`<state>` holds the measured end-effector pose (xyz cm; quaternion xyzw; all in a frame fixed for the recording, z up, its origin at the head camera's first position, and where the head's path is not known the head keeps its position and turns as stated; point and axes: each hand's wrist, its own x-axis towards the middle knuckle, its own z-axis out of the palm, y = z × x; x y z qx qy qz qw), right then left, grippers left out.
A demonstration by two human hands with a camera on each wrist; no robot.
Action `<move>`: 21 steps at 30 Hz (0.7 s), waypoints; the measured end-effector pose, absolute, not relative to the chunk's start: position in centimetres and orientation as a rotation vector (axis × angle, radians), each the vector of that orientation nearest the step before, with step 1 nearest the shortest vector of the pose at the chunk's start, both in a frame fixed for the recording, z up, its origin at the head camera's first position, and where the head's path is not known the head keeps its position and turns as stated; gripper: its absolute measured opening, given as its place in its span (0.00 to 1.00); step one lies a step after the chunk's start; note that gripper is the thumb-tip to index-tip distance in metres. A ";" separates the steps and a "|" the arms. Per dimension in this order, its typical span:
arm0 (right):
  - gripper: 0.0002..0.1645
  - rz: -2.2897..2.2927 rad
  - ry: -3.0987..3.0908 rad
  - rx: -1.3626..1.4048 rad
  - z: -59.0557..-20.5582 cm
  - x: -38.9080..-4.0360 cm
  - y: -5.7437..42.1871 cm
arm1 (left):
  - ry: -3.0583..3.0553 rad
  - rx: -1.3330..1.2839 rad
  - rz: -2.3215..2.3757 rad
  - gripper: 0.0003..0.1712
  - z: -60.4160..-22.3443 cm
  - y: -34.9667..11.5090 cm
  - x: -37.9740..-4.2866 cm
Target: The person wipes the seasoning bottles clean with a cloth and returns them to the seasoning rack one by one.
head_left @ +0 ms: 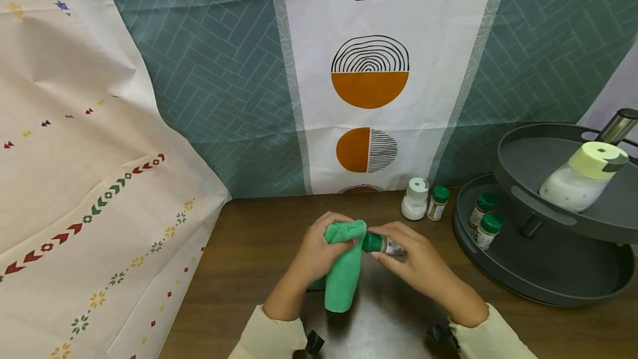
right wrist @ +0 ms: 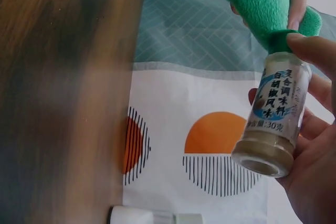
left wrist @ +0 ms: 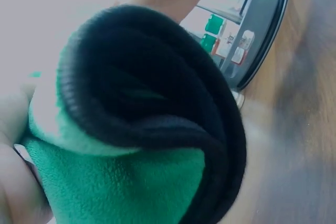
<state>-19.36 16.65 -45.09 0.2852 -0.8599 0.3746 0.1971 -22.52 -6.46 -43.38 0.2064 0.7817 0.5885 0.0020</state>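
My left hand [head_left: 320, 248] grips a folded green cloth [head_left: 344, 278]; its dark-edged, rolled end fills much of the left wrist view. In my right hand [head_left: 416, 256] is a small spice bottle [right wrist: 275, 111] with a green cap [head_left: 371, 241], tilted on its side in the head view. Fingers and thumb hold it around the cap and body, and its label carries Chinese text. Some brownish powder shows at the bottle's base. The cap end meets the cloth between the two hands, above the table.
A white-capped jar [head_left: 415, 199] and another green-capped bottle [head_left: 438, 204] stand at the table's back edge. On the right, a dark two-tier tray [head_left: 558, 287] holds two green-capped bottles [head_left: 488, 230] below and a tilted jar with a pale yellow lid [head_left: 583, 176] above. Patterned fabric hangs behind.
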 end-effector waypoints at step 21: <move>0.16 1.848 -2.212 0.543 -45.0 -19.0 15.8 | 2.614 0.715 2.046 0.24 -43.6 -3.4 -19.9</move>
